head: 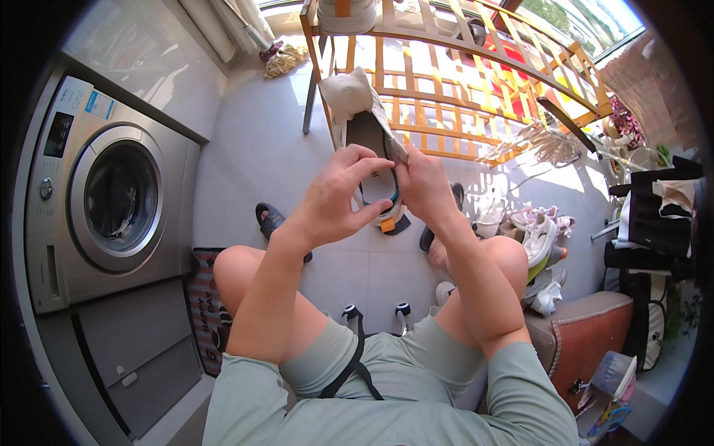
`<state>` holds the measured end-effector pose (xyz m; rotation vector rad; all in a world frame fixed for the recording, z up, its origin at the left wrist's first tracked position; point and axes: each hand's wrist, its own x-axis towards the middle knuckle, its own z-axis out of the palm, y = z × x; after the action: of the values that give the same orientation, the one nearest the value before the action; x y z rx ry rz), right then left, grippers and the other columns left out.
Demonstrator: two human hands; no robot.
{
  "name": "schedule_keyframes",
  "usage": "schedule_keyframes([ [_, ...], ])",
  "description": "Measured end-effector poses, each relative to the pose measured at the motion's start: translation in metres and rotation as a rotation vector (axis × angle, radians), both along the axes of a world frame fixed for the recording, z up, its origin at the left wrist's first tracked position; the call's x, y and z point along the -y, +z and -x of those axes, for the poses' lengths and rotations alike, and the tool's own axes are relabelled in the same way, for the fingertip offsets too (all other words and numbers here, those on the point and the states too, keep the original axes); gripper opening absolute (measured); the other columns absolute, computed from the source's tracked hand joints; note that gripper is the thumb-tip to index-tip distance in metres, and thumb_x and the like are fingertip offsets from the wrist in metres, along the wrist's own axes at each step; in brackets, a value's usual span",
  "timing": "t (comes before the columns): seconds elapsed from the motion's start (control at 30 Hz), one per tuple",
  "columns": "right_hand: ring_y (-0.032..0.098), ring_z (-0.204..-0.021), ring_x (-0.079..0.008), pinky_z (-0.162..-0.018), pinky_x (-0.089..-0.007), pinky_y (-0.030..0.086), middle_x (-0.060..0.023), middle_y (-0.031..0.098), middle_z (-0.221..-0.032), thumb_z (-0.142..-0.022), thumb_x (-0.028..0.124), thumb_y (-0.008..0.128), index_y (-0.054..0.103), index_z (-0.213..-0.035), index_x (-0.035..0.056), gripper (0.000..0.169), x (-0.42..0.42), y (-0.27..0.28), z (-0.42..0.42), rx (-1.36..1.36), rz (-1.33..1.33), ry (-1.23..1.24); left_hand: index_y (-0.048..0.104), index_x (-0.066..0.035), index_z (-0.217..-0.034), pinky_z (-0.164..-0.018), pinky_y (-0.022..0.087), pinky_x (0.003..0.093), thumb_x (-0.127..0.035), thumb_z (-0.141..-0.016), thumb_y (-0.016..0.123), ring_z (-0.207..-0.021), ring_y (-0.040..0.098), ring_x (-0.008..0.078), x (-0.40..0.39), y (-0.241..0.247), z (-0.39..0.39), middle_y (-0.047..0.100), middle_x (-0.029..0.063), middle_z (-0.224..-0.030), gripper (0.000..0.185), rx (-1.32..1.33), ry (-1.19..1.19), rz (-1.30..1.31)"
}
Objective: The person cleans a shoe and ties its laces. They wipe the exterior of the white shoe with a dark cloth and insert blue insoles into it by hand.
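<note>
A whitish shoe (347, 92) with a dark insole and an orange heel tab is held up in front of me, toe pointing away. My right hand (427, 181) grips the rim of its opening on the right side. My left hand (347, 192) is at the opening's left side, thumb and index finger spread apart over the inside of the heel. Whether its other fingers, curled behind, touch the shoe cannot be told. The shoe's sole faces away from me and is hidden.
A wooden slatted rack (424, 95) stands ahead, with a shoe (347, 17) on top. Several shoes (538, 240) are piled on the floor at right, near a brown upholstered seat (591, 329). A washing machine (120, 195) stands at left; a mop head (284, 57) lies beyond.
</note>
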<state>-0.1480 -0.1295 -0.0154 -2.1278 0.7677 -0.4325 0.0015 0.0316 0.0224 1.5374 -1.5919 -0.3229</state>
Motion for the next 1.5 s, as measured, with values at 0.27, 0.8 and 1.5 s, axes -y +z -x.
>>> schedule_keyframes([
  [0.27, 0.075, -0.072, -0.0403, -0.071, -0.0461, 0.059, -0.0239, 0.073, -0.080, -0.111, 0.011, 0.063, 0.073, -0.117, -0.0036, 0.018, 0.002, 0.050, 0.006, 0.153, -0.044, -0.036, 0.020, -0.001, -0.179, -0.128, 0.044, 0.0431, -0.054, -0.085, 0.101, -0.155, 0.051, 0.0344, -0.010, -0.019, -0.035, 0.041, 0.0290, -0.168, 0.135, -1.069, 0.395, -0.190],
  [0.8, 0.063, -0.116, -0.0348, -0.099, -0.0469, 0.055, -0.0102, 0.067, -0.124, -0.087, 0.005, 0.078, 0.067, -0.126, 0.0065, 0.040, 0.004, 0.078, 0.030, 0.340, 0.376, 0.382, 0.035, -0.001, -0.171, -0.120, 0.047, 0.0359, -0.015, -0.098, 0.065, -0.139, 0.057, 0.0211, 0.015, -0.051, 0.006, 0.058, 0.0121, -0.152, 0.081, -1.073, 0.300, 0.071],
  [1.5, 0.078, -0.071, -0.0246, -0.069, -0.0403, 0.063, -0.0155, 0.073, -0.096, -0.117, 0.016, 0.066, 0.069, -0.107, -0.0023, 0.021, -0.006, 0.052, 0.012, 0.265, -0.052, -0.040, 0.046, -0.003, -0.164, -0.116, 0.048, 0.0335, -0.046, -0.117, 0.067, -0.131, 0.061, 0.0176, 0.021, -0.069, 0.014, 0.065, 0.0109, -0.142, 0.067, -1.150, 0.407, -0.053],
])
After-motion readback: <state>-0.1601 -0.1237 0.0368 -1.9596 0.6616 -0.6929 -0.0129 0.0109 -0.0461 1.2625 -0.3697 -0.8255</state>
